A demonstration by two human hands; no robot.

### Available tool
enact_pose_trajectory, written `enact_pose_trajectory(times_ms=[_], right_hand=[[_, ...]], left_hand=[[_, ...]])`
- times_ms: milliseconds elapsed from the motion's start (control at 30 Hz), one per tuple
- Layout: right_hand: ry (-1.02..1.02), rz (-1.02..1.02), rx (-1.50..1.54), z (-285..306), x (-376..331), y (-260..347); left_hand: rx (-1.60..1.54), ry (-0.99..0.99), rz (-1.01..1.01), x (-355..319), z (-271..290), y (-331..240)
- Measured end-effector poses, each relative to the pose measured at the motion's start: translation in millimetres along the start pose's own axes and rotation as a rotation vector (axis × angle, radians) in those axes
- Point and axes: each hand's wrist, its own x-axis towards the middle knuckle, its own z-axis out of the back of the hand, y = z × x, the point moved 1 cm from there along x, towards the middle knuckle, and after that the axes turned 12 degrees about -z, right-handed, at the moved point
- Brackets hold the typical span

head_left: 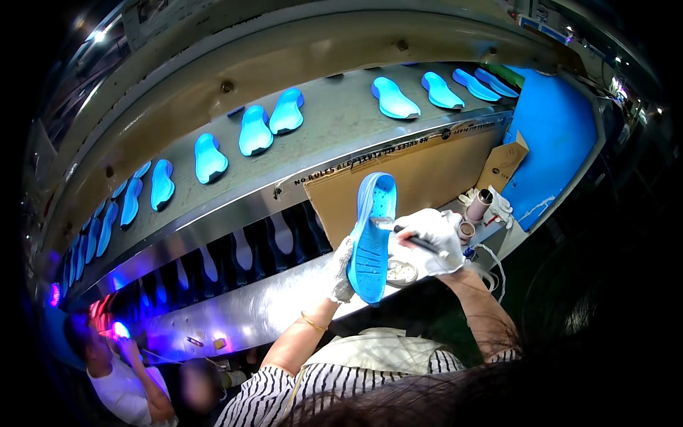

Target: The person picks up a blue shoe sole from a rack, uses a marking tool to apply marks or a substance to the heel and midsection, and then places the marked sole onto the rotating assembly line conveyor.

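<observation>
A blue shoe sole [370, 249] is held upright at the middle of the view. My left hand [342, 270], in a pale knitted glove, is closed round the sole's left edge. My right hand [435, 238], in a white glove, grips a brush [416, 239] with a dark handle. The brush's light tip meets the inner face of the sole near its middle. Just under my right hand, a round pale dish [402, 273] stands on the metal ledge, partly hidden by the sole and hand.
More blue soles [393, 98] lie spaced along a grey conveyor belt [327, 107]. Cardboard [427, 167] leans below its edge. Darker soles stand under the belt. A pinkish cylinder [479, 205] and crumpled white gloves [500, 206] sit at right. A co-worker [124, 370] is at lower left.
</observation>
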Motion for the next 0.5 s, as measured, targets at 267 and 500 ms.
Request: enact_pose_trajectory(times_ms=[267, 500], right_hand=[[0.334, 0.159, -0.408, -6.1, -27.5, 10.7], [0.088, -0.125, -0.16, 11.4, 2.6, -7.4]], left_hand=[[0.063, 0.036, -0.13, -7.4, -25.1, -15.6], [0.039, 0.073, -0.025, -16.9, -36.5, -3.6]])
